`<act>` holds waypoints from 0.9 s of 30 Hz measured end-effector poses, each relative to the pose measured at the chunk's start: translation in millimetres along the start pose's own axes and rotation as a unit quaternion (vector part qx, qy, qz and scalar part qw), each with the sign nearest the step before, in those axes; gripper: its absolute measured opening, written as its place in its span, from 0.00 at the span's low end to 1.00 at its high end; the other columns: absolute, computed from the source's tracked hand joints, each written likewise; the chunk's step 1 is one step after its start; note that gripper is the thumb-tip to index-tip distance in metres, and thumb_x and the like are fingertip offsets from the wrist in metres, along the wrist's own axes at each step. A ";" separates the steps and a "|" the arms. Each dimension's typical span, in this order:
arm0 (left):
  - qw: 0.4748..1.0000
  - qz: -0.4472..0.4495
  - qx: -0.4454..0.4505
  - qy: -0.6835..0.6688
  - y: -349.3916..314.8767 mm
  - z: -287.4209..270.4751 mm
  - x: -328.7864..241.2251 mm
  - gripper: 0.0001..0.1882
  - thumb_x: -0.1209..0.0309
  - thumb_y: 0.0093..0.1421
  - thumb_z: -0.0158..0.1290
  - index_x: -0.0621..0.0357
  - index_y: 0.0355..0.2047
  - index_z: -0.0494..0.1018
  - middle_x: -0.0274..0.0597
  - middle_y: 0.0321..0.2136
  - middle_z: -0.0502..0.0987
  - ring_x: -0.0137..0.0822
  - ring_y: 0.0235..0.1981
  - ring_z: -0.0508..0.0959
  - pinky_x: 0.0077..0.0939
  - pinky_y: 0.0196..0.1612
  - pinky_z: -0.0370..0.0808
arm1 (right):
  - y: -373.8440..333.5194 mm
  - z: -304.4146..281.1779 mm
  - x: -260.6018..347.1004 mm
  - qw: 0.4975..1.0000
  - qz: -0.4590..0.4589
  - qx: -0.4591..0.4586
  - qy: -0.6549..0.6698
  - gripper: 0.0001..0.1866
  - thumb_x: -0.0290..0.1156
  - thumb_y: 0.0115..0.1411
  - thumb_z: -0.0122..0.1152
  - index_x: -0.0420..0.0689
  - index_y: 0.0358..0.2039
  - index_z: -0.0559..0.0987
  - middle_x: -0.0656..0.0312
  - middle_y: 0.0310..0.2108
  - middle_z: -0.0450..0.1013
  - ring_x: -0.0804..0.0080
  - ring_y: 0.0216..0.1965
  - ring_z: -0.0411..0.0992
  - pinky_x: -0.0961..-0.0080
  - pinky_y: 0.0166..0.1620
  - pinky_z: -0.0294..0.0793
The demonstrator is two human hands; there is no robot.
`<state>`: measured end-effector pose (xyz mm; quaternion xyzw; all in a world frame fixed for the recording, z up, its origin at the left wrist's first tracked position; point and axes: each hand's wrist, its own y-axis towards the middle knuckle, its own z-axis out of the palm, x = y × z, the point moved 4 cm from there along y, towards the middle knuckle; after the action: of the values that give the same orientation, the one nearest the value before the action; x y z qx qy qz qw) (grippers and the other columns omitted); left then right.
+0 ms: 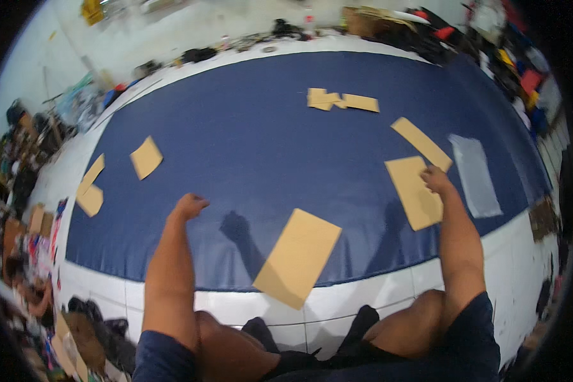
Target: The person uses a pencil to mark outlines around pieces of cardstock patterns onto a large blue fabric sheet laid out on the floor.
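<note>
A large dark blue cloth covers the floor in front of me. Several tan cardboard pattern pieces lie on it. My right hand rests fingers-down on a tan rectangular piece at the right, pressing its upper edge. My left hand is curled into a loose fist on the bare blue cloth at the left centre, with nothing in it. A bigger tan rectangle lies tilted between my arms, overlapping the cloth's near edge.
A long tan strip and a pale grey translucent piece lie right of my right hand. More tan pieces sit at the far middle and at the left. White floor tiles border the cloth; clutter rings the room.
</note>
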<state>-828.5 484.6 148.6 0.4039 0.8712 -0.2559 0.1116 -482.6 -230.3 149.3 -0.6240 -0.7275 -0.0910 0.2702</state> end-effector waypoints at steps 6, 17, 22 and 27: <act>0.999 -0.004 -0.026 0.041 3.1 5.7 5.9 0.26 0.53 0.55 0.60 0.61 0.47 0.80 0.55 0.47 0.80 0.52 0.52 0.77 0.43 0.54 0.73 | 9.7 5.1 -25.1 0.992 0.077 -0.003 0.105 0.14 0.37 0.61 0.59 0.40 0.41 0.78 0.63 0.23 0.71 0.74 0.18 0.68 0.71 0.19 0.67; 1.000 0.006 0.005 0.017 0.1 6.3 14.0 0.26 0.54 0.55 0.60 0.60 0.48 0.79 0.55 0.49 0.79 0.53 0.53 0.77 0.42 0.55 0.73 | 21.4 16.1 16.4 0.989 0.077 0.017 0.122 0.06 0.29 0.60 0.56 0.42 0.35 0.76 0.67 0.19 0.65 0.78 0.15 0.62 0.76 0.15 0.56; 1.000 -0.009 -0.016 -0.007 0.7 9.4 32.8 0.27 0.53 0.55 0.61 0.62 0.47 0.79 0.55 0.47 0.80 0.52 0.52 0.78 0.41 0.55 0.73 | 21.4 20.7 22.8 0.988 0.083 0.032 0.125 0.07 0.30 0.61 0.57 0.40 0.37 0.76 0.67 0.20 0.66 0.78 0.15 0.63 0.76 0.15 0.57; 0.999 -0.002 -0.040 -0.006 0.3 9.6 47.6 0.27 0.52 0.54 0.61 0.62 0.45 0.80 0.55 0.45 0.81 0.51 0.50 0.79 0.39 0.54 0.74 | 24.4 26.7 25.4 0.991 0.071 0.033 0.105 0.09 0.33 0.63 0.58 0.39 0.38 0.76 0.65 0.21 0.67 0.77 0.16 0.64 0.76 0.15 0.60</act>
<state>-859.2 510.4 121.3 0.3957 0.8809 -0.2233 0.1323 -468.7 -191.0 134.8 -0.6516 -0.6518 -0.1129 0.3712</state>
